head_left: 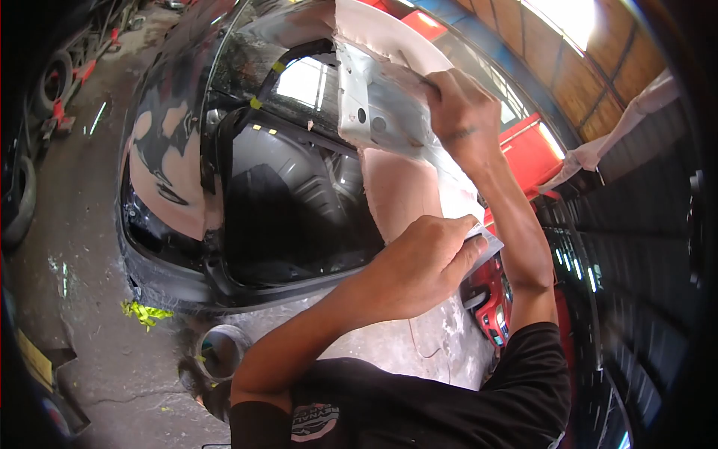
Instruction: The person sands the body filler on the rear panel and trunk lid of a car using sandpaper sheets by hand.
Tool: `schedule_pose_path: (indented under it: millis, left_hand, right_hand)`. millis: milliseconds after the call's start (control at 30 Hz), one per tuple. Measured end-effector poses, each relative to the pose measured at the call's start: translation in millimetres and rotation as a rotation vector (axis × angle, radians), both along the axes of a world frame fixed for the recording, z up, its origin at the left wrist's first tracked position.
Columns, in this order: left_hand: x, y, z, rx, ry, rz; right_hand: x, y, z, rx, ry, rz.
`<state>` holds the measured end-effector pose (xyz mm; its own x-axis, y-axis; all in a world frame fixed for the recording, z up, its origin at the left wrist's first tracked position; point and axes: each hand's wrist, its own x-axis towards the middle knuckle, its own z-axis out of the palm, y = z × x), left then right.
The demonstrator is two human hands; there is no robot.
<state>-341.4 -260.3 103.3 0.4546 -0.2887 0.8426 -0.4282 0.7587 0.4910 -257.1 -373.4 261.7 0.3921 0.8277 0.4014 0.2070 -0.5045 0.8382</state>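
Observation:
A dark car body [176,112] fills the middle of the view, its rear opening uncovered. Pinkish body filler [400,187] covers the panel along its right side, beside a bare whitish patch with round holes. My right hand [464,116] is closed on a thin putty spreader [411,75], whose blade lies at the upper part of that panel; whether it touches is hard to tell. Nearer to me, my left hand [426,258] grips a flat metal spreader plate [488,245] between thumb and fingers. The fingers' undersides are hidden.
Yellow-green crumpled material [146,314] lies on the concrete floor by the car's corner, near a round can-like container [222,350]. A red car [493,310] stands to the right, and tyres [56,78] are at far left. Red boxes [531,153] stand behind the panel.

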Motion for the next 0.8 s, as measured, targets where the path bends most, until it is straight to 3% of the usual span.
schedule_pose_path:
  millis: [100, 133, 267, 467, 800]
  left_hand:
    - [1, 1, -1, -0.016, -0.015, -0.021]
    - [0, 0, -1, -0.034, -0.017, -0.025]
    - [0, -2, -1, -0.049, -0.022, -0.014]
    - [-1, -1, -1, -0.035, -0.005, -0.03]
    - [-2, 5, 2, 0.104, 0.044, -0.053]
  right_hand:
    - [-20, 12, 17, 0.13, -0.002, 0.126]
    - [-27, 14, 20, 0.283, 0.134, 0.114]
    - [-34, 4, 23, 0.205, 0.174, -0.04]
    - [-25, -14, 26, 0.04, 0.035, 0.049]
    - [14, -4, 34, 0.093, 0.126, -0.006]
